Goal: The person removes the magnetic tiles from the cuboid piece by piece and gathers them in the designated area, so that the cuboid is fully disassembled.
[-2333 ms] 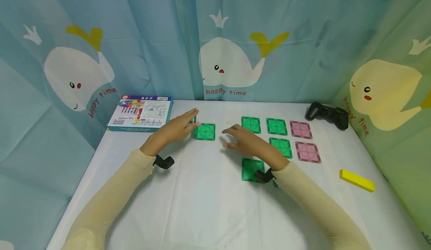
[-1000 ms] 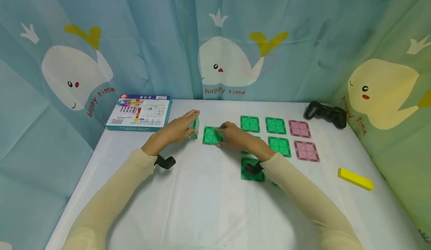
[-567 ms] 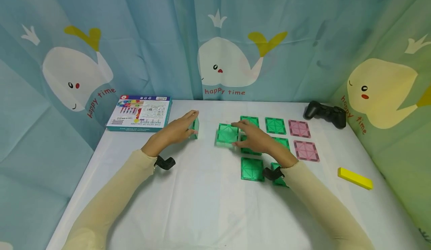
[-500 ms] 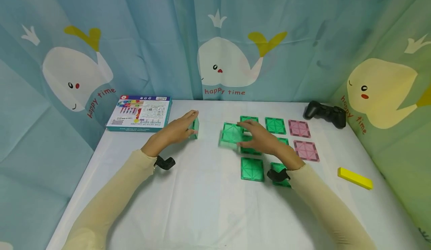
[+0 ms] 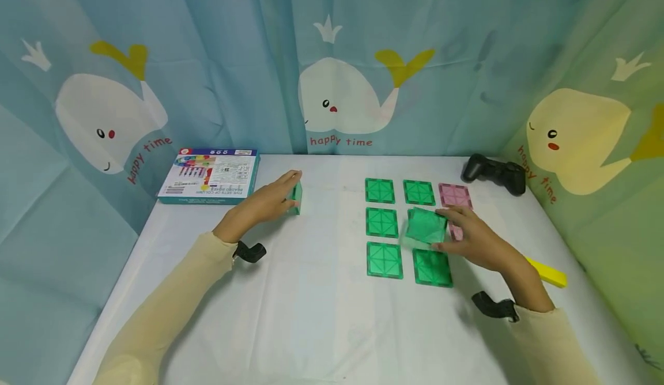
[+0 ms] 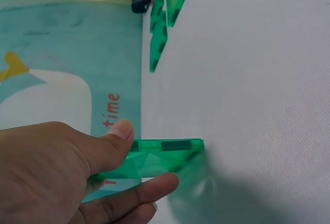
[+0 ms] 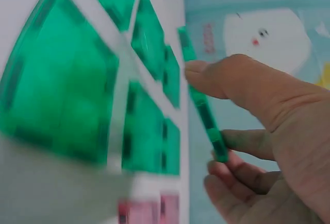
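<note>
In the head view my left hand (image 5: 264,200) holds a translucent green square magnetic tile (image 5: 297,199) on edge at the left. The left wrist view shows that tile (image 6: 154,165) between thumb and fingers. My right hand (image 5: 479,241) pinches another green tile (image 5: 426,226) by its right side, raised above the right-hand green column. In the right wrist view this tile (image 7: 205,113) appears edge-on between thumb and fingers. Flat beneath and around lie several green tiles (image 5: 381,222) in two columns; the held tile partly covers one. A pink tile (image 5: 454,195) is beyond the right hand, another mostly hidden behind it.
A black game controller (image 5: 494,174) lies at the back right. The yellow bar (image 5: 549,272) is partly behind the right wrist. A flat printed box (image 5: 210,176) sits at the back left. Curtains with whale prints (image 5: 342,94) enclose the white table (image 5: 311,316).
My right hand has taken the green tile from beside the left hand and carried it rightward over the laid-out tiles. The left hand stays in place with its tile.
</note>
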A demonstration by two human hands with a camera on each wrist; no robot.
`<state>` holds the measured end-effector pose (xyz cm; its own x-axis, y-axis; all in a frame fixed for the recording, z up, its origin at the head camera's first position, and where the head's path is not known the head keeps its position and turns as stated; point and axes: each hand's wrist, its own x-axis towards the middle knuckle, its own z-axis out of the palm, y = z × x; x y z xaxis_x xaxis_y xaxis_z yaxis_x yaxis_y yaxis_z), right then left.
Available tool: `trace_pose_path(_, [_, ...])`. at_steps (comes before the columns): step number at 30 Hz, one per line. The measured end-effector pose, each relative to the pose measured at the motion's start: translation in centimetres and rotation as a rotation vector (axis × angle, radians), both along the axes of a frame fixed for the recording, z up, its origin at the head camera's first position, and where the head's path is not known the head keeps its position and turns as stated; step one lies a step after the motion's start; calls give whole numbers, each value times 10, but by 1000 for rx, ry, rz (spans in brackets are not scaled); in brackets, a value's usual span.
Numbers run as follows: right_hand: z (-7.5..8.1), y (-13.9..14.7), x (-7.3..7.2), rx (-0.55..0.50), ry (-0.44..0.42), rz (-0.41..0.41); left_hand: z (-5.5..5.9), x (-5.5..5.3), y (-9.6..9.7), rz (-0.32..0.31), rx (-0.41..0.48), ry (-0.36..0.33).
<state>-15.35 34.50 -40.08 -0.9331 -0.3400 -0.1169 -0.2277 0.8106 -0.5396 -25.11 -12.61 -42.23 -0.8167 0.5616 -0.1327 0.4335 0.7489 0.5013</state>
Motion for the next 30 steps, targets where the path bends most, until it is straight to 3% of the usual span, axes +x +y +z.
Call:
trace_pose_path(7, [4, 47, 38, 4, -38, -54, -2, 0, 1, 0, 15, -6])
trace_pose_path(14, [-6, 78, 63, 22, -56, -62, 1, 1, -1, -2, 18, 3])
trace_pose_path(18, [-13, 88, 69, 22, -72, -49, 0, 1, 0, -5, 21, 5])
trace_pose_path(30, [-31, 81, 67, 238, -44, -56, -1, 1, 1, 8, 17, -14])
